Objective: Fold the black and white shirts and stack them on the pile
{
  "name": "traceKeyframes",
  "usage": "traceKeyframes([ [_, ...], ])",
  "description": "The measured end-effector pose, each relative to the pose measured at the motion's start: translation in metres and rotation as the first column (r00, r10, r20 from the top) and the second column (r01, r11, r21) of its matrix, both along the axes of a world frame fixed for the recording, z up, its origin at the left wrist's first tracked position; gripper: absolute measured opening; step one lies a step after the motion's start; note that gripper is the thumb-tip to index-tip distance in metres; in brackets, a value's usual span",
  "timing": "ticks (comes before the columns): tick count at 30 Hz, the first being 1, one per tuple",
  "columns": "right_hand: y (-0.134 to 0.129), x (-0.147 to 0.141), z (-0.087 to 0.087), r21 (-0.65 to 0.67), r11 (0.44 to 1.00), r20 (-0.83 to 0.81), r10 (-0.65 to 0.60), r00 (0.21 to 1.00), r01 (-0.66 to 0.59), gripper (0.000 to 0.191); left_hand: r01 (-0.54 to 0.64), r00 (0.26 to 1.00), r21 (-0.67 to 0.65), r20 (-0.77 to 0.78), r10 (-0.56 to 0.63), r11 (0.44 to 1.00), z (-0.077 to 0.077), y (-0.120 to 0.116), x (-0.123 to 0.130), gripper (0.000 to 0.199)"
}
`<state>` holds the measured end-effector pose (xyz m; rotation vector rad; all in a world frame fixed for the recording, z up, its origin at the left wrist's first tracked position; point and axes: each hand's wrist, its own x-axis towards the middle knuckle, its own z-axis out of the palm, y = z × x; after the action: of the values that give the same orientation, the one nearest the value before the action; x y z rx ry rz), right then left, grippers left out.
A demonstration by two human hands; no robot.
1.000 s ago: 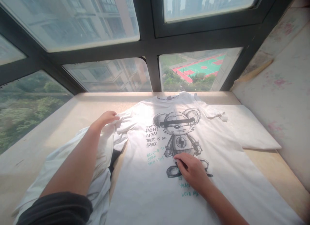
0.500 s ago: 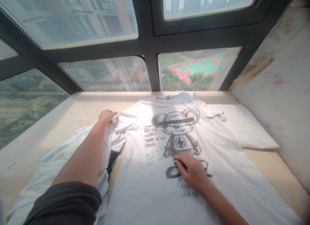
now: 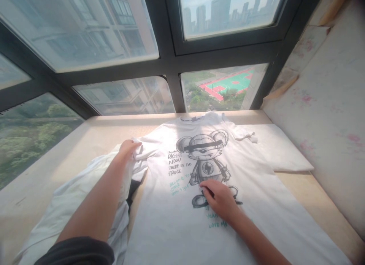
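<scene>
A white T-shirt lies spread front side up, its collar toward the window, with a bear drawing and black and green lettering on it. My left hand grips the cloth of its left sleeve, which is bunched up. Over the lower part of the bear print rests my right hand, its thumb and forefinger pinched together low over the shirt; whatever they may hold is too small to make out. The sleeve on the right lies crumpled near the edge of a folded white cloth.
Other pale clothes lie heaped under my left forearm, with a dark piece beside them. A folded white cloth is at the right. The wooden surface meets dark window frames at the back and a flowered wall at right.
The view has tilted up and shifted, showing more of the window. Both hands stay at about the same places on the shirt.
</scene>
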<state>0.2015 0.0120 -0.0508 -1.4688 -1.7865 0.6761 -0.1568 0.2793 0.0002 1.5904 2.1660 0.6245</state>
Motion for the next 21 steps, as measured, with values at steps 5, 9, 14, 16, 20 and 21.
traceKeyframes([
  [5, 0.001, 0.0, 0.001, -0.003, 1.0, -0.008, 0.003, 1.0, -0.004, 0.022, 0.014, 0.976, 0.118, -0.218, 0.012, 0.993, 0.023, -0.005, 0.028, 0.009],
  [9, 0.001, -0.001, 0.0, -0.011, 1.0, 0.004, -0.003, 1.0, 0.003, 0.021, 0.201, 0.925, 0.197, -0.36, -0.12, 0.96, 0.045, -0.02, 0.071, 0.029],
  [14, 0.0, -0.001, -0.001, -0.005, 1.0, 0.005, -0.013, 1.0, 0.013, 0.022, 0.524, 0.782, -0.002, -0.396, -0.481, 0.852, 0.026, -0.057, 0.122, 0.043],
  [16, 0.0, 0.0, 0.0, -0.009, 1.0, 0.003, -0.011, 1.0, 0.011, 0.023, 0.567, 0.74, -0.052, -0.406, -0.536, 0.822, 0.01, -0.075, 0.132, 0.045],
  [20, 0.0, 0.0, 0.002, -0.015, 1.0, 0.01, 0.001, 1.0, -0.001, 0.024, 0.537, 0.739, -0.016, -0.473, -0.48, 0.843, -0.02, -0.113, 0.141, 0.045],
  [21, 0.001, 0.0, 0.003, -0.013, 1.0, 0.012, 0.003, 1.0, -0.003, 0.024, 0.522, 0.744, -0.004, -0.488, -0.458, 0.853, -0.026, -0.121, 0.143, 0.047],
])
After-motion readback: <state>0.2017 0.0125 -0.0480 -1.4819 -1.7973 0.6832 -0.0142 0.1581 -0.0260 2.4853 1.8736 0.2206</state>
